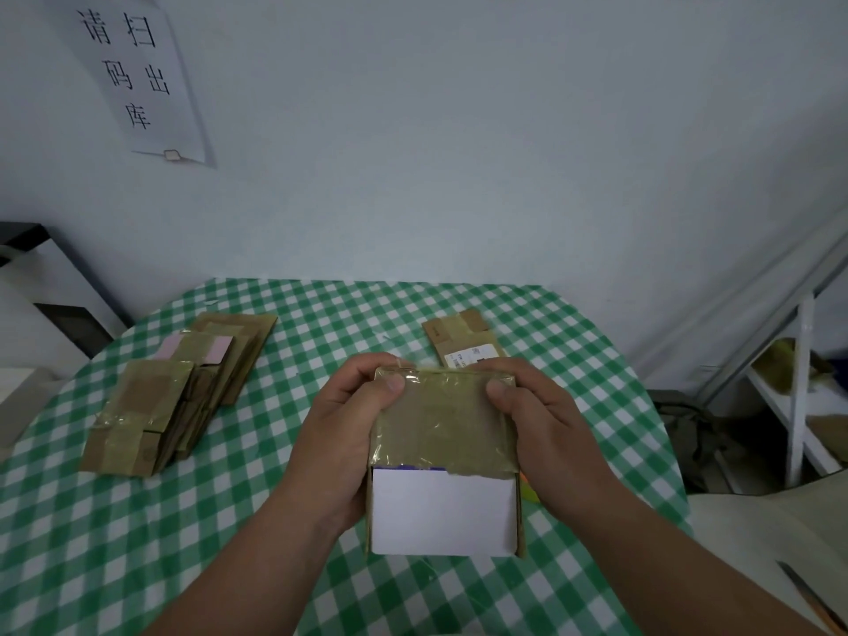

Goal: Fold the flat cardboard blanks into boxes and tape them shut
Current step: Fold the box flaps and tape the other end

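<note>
Both hands (348,433) (546,433) grip boxy cardboard box (443,452), crinkly glossy tape, white panel.

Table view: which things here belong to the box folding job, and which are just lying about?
Job: cardboard box held in left hand and right hand; stack of flat blanks; single flat blank.
Lying about: wall notice; white shelf; checked tablecloth.

At about ten o'clock I read a white paper sign (137,75) on the wall: 请扫码出库, in black characters over three lines. At twelve o'clock, the flat cardboard blank (463,342) carries a small printed label (475,355), too blurred to read.
</note>
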